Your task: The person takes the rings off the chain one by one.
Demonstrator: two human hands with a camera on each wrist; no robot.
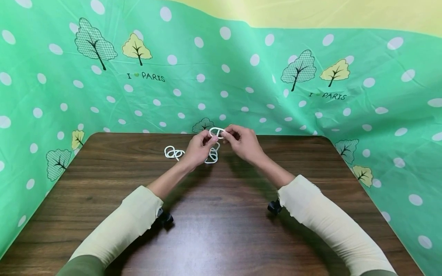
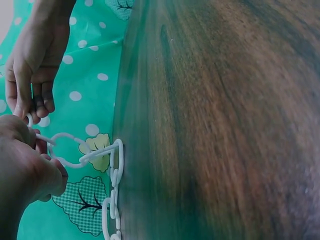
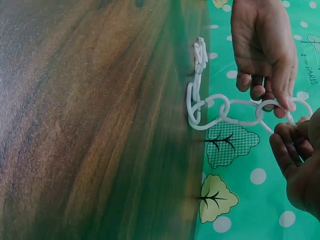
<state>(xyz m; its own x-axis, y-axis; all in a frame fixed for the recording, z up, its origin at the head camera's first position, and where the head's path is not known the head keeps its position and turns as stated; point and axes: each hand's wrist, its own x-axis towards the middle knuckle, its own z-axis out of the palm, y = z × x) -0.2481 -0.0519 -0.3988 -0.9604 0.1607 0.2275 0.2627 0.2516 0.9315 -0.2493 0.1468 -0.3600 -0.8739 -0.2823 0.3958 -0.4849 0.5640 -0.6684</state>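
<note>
White chain of smooth, rounded oval links (image 3: 224, 118), held above the middle of the far edge of a dark brown wood-grain tabletop (image 1: 221, 234). The left hand (image 1: 198, 149) is nearly closed, thumb and fingers pinching a link; the right hand (image 1: 243, 143) pinches at the adjoining part, its other fingers loosely bent. Whether both hands hold one and the same link cannot be told, the fingers hiding the join. From the grip the chain descends to the far edge of the tabletop, where a small heap of links (image 1: 178, 153) lies left of the middle. Both forearms reach across the tabletop from its near side in rolled cream fabric sleeves (image 1: 321, 214), a small black device (image 1: 274, 207) showing beneath each cuff. Beyond the far edge and along both sides of the tabletop hangs a green white-dotted cloth (image 1: 221, 76) printed with trees and "PARIS" lettering.
</note>
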